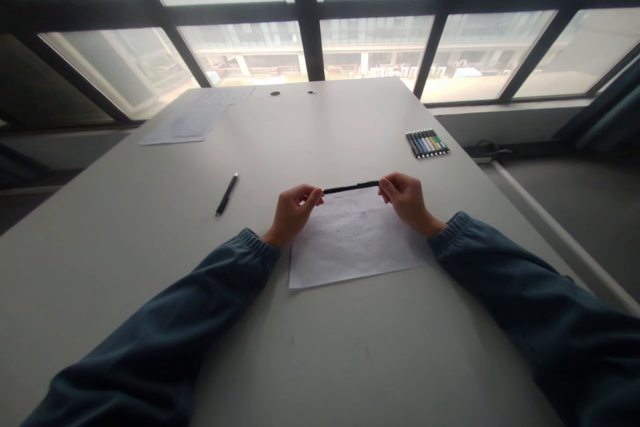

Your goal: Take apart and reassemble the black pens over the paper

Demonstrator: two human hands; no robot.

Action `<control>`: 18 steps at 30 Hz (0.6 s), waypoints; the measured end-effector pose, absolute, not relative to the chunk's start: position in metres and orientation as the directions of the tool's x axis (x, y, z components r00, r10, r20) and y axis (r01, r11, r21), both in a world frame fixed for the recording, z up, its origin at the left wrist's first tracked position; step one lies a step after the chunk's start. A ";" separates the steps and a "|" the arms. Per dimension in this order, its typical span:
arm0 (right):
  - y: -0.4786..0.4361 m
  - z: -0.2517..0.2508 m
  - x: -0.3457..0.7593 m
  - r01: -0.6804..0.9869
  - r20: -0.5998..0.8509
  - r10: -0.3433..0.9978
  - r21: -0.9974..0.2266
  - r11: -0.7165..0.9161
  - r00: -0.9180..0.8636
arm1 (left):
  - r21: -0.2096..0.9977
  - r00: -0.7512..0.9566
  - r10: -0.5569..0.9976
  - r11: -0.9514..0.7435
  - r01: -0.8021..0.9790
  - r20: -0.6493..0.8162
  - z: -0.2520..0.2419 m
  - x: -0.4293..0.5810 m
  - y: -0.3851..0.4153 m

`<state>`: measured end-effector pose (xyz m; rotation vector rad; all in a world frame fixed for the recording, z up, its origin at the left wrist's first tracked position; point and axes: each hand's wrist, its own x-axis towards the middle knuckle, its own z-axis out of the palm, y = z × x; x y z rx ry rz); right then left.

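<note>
A slim black pen (351,187) is stretched level between my two hands, just above the far edge of a sheet of paper. My left hand (295,208) pinches one end between thumb and fingers. At the other end, my right hand (404,197) grips it the same way. Beneath lies the white paper (357,247), creased and marked with faint grey lines that I cannot make out. To the left of my left hand, a second black pen (227,195) rests at a slant on the table.
On the white table (300,347), a row of several coloured pens (427,143) lies near the right edge. More paper sheets (183,121) lie at the far left. Two small round fittings sit near the table's far edge, before large windows (370,47).
</note>
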<state>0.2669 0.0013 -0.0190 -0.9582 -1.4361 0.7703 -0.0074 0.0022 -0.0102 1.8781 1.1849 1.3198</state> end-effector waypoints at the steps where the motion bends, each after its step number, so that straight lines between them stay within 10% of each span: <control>1: 0.001 -0.019 0.267 0.115 0.449 0.893 -0.889 0.444 0.023 | 0.818 0.128 0.887 -0.459 0.346 0.443 -0.010 -0.007 0.002; 18: 0.001 -0.019 0.267 0.146 0.433 0.901 -0.893 0.426 0.017 | 0.815 0.125 0.890 -0.453 0.361 0.439 -0.010 -0.007 0.002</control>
